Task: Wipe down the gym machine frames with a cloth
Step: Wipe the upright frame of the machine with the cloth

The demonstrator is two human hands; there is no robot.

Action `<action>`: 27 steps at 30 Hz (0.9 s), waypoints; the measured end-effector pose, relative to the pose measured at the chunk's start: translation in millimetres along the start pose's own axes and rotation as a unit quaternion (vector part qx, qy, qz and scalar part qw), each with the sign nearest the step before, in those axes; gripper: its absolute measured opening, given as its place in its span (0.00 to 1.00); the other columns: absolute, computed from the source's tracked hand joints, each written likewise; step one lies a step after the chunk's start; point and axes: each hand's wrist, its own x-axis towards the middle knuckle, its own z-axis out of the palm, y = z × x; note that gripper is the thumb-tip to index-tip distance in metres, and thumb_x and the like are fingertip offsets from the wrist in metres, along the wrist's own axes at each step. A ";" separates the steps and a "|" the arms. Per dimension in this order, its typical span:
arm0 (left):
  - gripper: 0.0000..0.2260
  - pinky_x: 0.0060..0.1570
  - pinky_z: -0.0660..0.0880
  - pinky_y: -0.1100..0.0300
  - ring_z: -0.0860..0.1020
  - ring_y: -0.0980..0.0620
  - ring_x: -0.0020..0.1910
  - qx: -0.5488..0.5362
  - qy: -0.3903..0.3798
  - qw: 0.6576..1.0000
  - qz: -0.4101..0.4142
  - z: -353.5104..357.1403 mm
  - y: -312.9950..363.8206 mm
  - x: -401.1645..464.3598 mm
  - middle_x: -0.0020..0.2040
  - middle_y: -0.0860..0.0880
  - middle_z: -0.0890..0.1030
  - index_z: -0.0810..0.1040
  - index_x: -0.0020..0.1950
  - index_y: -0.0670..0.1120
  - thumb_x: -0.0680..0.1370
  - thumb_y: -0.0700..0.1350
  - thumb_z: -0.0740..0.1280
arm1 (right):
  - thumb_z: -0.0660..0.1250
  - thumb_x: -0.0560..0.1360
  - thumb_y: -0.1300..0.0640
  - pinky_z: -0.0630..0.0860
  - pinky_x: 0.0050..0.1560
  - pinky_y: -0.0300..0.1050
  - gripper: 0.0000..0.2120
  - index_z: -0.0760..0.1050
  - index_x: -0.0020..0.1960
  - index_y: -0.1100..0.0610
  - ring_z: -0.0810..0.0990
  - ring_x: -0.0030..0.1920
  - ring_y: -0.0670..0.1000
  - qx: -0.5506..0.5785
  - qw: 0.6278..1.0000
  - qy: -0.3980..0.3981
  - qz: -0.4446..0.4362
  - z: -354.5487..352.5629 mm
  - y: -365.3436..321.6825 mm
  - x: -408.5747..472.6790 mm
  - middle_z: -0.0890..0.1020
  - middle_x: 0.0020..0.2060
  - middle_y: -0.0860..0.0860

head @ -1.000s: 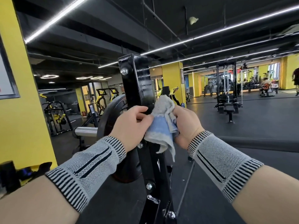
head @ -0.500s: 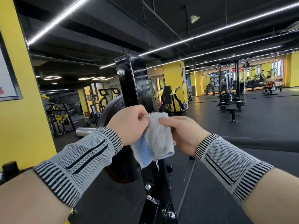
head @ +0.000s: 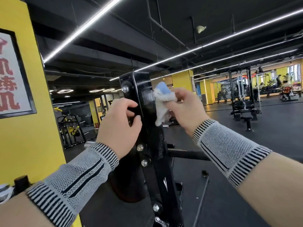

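Your right fingers (head: 176,99) pinch a bunched grey-and-blue cloth (head: 161,104) and press it against the right face of the black upright post (head: 144,99), just below its top end. Your left fingers (head: 131,110) curl around the post's left edge at about the same height, closed on the steel and steadying it; whether the thumb wraps behind cannot be told. Right hand (head: 185,110) and left hand (head: 119,126) thus flank the frame, with the cloth on the right side only.

The step in hand appears to be wiping the upper part of this post. The next move likely calls for drawing the cloth down the face, and for shifting your left grip so the covered strip can be reached.

Note the edges: the post's corners are square, a bolt head (head: 125,89) projects near the top on the left face, and further bolts (head: 140,147) stand out lower down, where the cloth may snag. A horizontal bar (head: 185,154) branches right below your right wrist. A yellow column (head: 24,79) stands close on the left; the floor (head: 270,128) to the right lies open.
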 end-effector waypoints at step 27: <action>0.31 0.66 0.68 0.61 0.69 0.55 0.68 0.151 -0.197 0.969 0.006 17.7 -33.2 -67.5 0.77 0.59 0.37 0.47 0.79 0.51 0.80 0.45 0.59 | 0.64 0.75 0.65 0.77 0.46 0.38 0.11 0.73 0.54 0.52 0.75 0.47 0.44 -0.234 0.965 0.000 -0.116 15.5 2.3 8.7 0.74 0.51 0.47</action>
